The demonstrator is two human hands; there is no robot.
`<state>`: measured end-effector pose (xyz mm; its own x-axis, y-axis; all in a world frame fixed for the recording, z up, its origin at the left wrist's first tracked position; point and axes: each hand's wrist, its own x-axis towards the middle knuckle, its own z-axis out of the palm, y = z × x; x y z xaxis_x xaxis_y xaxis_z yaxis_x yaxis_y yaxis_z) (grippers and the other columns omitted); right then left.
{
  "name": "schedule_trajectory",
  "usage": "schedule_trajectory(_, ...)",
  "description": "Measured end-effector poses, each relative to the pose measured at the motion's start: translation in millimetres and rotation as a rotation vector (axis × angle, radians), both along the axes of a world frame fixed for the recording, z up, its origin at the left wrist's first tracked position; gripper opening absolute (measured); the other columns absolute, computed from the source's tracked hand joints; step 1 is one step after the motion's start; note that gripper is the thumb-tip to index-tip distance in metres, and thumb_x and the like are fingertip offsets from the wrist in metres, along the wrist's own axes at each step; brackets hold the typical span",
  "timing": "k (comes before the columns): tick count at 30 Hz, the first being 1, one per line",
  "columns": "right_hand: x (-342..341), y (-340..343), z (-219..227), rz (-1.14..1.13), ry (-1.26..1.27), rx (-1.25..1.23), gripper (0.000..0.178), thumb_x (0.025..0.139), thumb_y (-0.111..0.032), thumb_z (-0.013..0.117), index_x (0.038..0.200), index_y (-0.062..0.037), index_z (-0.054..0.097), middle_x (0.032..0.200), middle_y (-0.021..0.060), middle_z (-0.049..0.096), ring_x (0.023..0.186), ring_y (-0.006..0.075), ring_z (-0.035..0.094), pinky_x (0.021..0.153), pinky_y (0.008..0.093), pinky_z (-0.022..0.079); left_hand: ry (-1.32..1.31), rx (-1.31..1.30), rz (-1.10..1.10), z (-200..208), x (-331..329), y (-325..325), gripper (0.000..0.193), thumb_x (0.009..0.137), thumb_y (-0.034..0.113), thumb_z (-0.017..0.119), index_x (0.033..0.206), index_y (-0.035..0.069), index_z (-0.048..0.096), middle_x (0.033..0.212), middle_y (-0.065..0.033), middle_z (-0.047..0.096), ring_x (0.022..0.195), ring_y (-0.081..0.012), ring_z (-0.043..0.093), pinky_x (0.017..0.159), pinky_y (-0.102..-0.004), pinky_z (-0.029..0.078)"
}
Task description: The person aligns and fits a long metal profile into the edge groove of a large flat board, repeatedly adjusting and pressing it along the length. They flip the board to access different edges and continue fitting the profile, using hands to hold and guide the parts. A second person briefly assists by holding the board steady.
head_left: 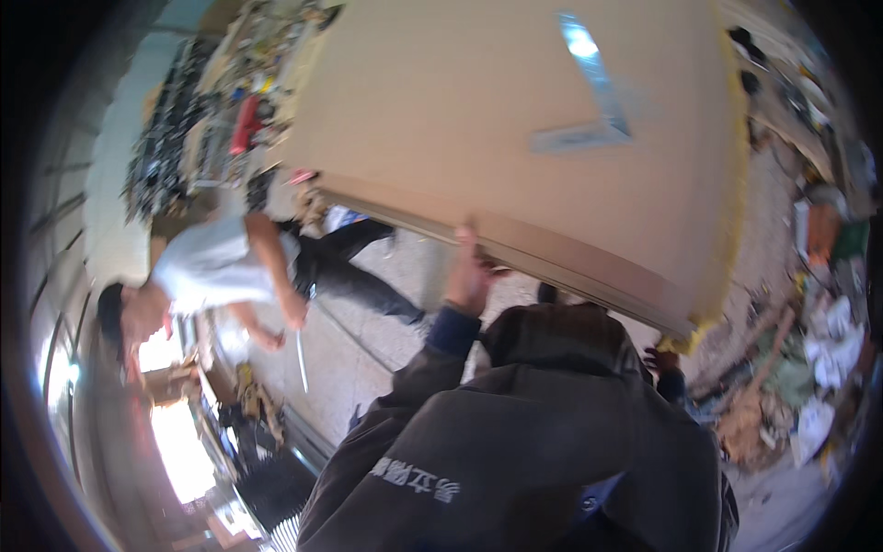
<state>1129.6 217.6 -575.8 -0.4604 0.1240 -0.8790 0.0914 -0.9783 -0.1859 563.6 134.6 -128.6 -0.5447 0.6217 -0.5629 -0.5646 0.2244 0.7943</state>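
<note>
A large board or tabletop with a tan, cardboard-like face (pixel 441 110) stretches in front of me. Along its near edge runs a long, narrow brownish strip (pixel 589 287). My left hand (pixel 471 279) grips this strip from below, with one digit up over the edge and the other fingers curled beneath. By the strip's right end is my right hand (pixel 660 359), dark and partly hidden, so its fingers cannot be read. Toward the far right of the board lies a shiny metal L-shaped square (pixel 602 115), touched by neither hand.
At the left another person (pixel 225 262) in a white shirt and dark trousers holds a thin pale rod (pixel 303 359). Yellow edging (pixel 736 184) lines the board's right side. Scraps and bags (pixel 832 340) pile up at the right. A red object (pixel 246 124) sits among clutter at the upper left.
</note>
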Motion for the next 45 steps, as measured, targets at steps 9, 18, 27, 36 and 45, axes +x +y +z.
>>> schedule_trajectory(9,-69.7,-2.4,127.8,0.083,-0.323,0.233,0.034,0.096,-0.027,0.053,0.121,-0.0052,0.058,0.105,0.0144,0.071,0.076,0.0274,0.068,0.065,0.0436,0.058,-0.030,0.050,0.082,1.7,2.1,-3.0,0.085,0.087,0.078,0.046,0.141,0.013,0.043,0.124,-0.0097,0.055,0.106,-0.0249,0.057,0.083,-0.0427,0.051)
schedule_trajectory(18,-69.2,-17.5,150.2,0.014,-0.363,0.283,0.038,0.095,-0.029,0.054,0.126,-0.0074,0.057,0.106,0.0153,0.071,0.075,0.0257,0.069,0.065,0.0413,0.058,-0.042,0.059,0.123,2.6,2.7,-2.9,0.081,0.085,0.077,0.050,0.133,0.012,0.051,0.116,-0.0073,0.058,0.099,-0.0216,0.056,0.080,-0.0394,0.049)
schedule_trajectory(27,-71.8,-11.0,159.8,-0.054,-0.360,0.225,0.035,0.093,-0.025,0.058,0.123,-0.0054,0.059,0.098,0.0125,0.071,0.070,0.0247,0.069,0.060,0.0396,0.059,-0.073,0.026,0.165,4.6,3.0,-1.0,0.086,0.080,0.079,0.056,0.131,0.010,0.050,0.115,-0.0074,0.057,0.095,-0.0229,0.055,0.084,-0.0410,0.048)
schedule_trajectory(36,-73.7,-12.7,170.0,-0.097,-0.360,0.243,0.036,0.095,-0.026,0.058,0.122,-0.0025,0.060,0.094,0.0135,0.071,0.068,0.0254,0.069,0.056,0.0394,0.059,-0.110,0.039,0.206,4.0,3.3,0.2,0.081,0.078,0.076,0.063,0.124,0.010,0.054,0.110,-0.0057,0.059,0.094,-0.0221,0.056,0.083,-0.0410,0.048)
schedule_trajectory(45,-62.6,-17.9,163.1,-0.122,-0.340,0.244,0.034,0.094,-0.026,0.058,0.120,-0.0043,0.059,0.098,0.0137,0.070,0.068,0.0261,0.067,0.059,0.0421,0.059,-0.101,0.062,0.229,2.2,4.2,1.0,0.077,0.079,0.076,0.062,0.120,0.010,0.057,0.101,-0.0044,0.061,0.090,-0.0221,0.058,0.079,-0.0410,0.050)
